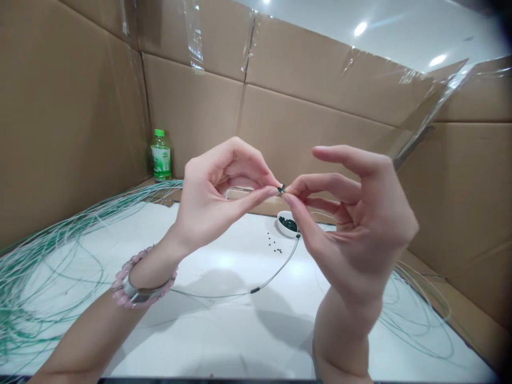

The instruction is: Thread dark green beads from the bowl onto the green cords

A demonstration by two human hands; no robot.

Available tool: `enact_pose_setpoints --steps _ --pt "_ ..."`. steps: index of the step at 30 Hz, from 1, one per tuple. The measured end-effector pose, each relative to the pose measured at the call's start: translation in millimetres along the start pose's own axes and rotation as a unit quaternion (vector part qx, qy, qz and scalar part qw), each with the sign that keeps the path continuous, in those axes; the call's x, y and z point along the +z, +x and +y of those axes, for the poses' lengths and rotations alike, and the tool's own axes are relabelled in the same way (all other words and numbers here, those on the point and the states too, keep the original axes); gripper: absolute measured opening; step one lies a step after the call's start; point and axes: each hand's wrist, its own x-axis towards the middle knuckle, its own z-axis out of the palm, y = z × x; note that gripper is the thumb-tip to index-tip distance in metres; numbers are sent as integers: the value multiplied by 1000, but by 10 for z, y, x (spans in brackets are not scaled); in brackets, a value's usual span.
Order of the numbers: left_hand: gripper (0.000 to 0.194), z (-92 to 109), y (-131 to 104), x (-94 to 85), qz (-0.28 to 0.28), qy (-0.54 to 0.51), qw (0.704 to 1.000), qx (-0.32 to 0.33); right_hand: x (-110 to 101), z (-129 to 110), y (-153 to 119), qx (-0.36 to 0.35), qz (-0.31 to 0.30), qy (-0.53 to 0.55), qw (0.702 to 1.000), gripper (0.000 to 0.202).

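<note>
My left hand [224, 197] and my right hand [352, 208] meet above the table, each in a pinch of thumb and finger. Between the fingertips sits a small dark green piece [281, 189], which both hands hold. The right index finger stretches out above the pinch. A thin cord [276, 274] hangs in a curve below the hands, with a cluster of dark beads [255, 290] on it. Just behind the right thumb stands a white bowl [286, 232] of dark green pieces. Several tiny black beads [275, 249] lie beside the bowl.
Green and white strands [48, 250] pile up on the left of the white table [224, 341]. Looser strands [424, 320] lie on the right. A green bottle [161, 156] stands at the back left. Cardboard walls [312, 133] surround the table.
</note>
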Motion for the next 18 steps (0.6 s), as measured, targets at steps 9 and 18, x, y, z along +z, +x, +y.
enact_pose_setpoints --steps 9,18 --pt "19 8 -14 6 4 60 998 -1 -15 33 11 -22 -5 -3 1000 33" --pt "20 -4 -14 2 4 53 999 -4 -35 30 8 -14 -35 10 999 35"
